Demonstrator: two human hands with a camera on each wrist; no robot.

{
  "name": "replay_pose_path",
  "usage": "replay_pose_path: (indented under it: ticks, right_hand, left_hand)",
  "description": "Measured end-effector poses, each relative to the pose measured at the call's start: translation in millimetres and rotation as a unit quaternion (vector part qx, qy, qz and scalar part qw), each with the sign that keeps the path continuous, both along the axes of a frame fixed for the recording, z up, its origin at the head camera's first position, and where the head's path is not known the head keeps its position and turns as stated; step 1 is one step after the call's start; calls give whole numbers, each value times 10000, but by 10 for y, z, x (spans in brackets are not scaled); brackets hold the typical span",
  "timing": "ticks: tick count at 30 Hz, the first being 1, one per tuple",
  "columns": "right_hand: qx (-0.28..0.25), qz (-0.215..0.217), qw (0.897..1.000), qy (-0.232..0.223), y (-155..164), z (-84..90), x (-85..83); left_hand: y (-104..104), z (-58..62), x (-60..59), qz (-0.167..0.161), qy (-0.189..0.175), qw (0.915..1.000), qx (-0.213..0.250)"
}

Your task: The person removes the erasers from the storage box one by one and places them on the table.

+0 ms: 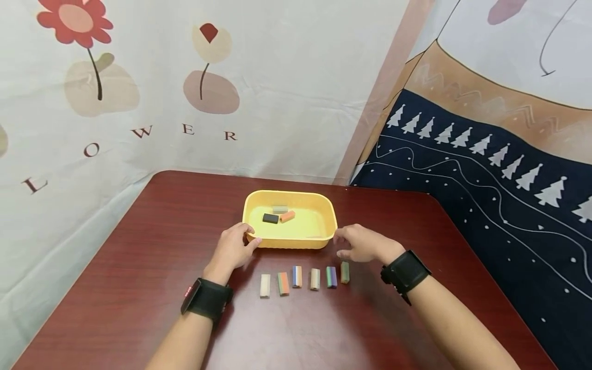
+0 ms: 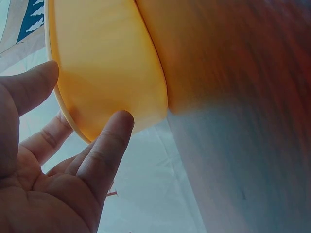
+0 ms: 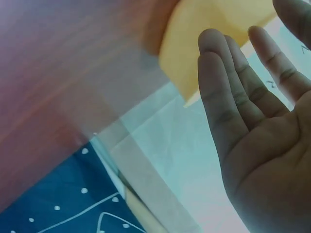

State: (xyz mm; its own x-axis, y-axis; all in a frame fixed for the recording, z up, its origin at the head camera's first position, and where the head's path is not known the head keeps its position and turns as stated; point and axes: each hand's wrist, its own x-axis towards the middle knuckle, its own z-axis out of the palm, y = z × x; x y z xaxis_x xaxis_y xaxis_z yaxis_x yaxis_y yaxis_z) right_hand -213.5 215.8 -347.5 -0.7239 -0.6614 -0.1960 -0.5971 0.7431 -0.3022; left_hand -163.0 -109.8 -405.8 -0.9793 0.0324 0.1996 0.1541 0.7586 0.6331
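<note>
A yellow plastic tray (image 1: pixel 296 194) stands in the middle of the dark red table (image 1: pixel 139 267). It holds a black block (image 1: pixel 270 218), an orange block (image 1: pixel 287 216) and a grey block (image 1: pixel 279 209). My left hand (image 1: pixel 250 234) touches the tray's front-left corner with relaxed fingers. In the left wrist view the left hand (image 2: pixel 85 102) shows its fingers spread, one fingertip against the tray wall (image 2: pixel 107 63). My right hand (image 1: pixel 339 244) hovers by the front-right corner with straight fingers. Nothing lies in the right hand (image 3: pixel 243 43) in the right wrist view, with the tray (image 3: pixel 204 34) just beyond it.
Several small coloured blocks lie in a row in front of the tray, from a cream block (image 1: pixel 265 285) on the left to a green block (image 1: pixel 345 272) under my right hand. Patterned cloth backdrops hang behind and to the right of the table.
</note>
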Motion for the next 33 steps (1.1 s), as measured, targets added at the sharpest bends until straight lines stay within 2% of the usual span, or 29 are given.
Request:
replay_pose_path:
  ticks: [7, 16, 21, 33]
  right_hand:
    - [-326, 179, 9986, 382, -208, 109, -146]
    - [169, 487, 9961, 711, -552, 239, -421]
    - [345, 582, 9953, 698, -712, 258, -554]
    - [1159, 259, 9924, 333, -1075, 140, -827]
  left_hand:
    - [3, -19, -19, -7, -32, 10000, 18]
    - [8, -30, -31, 33, -6, 10000, 11]
    - [24, -47, -33, 28, -1, 10000, 3]
    - [21, -37, -21, 68, -23, 10000, -16]
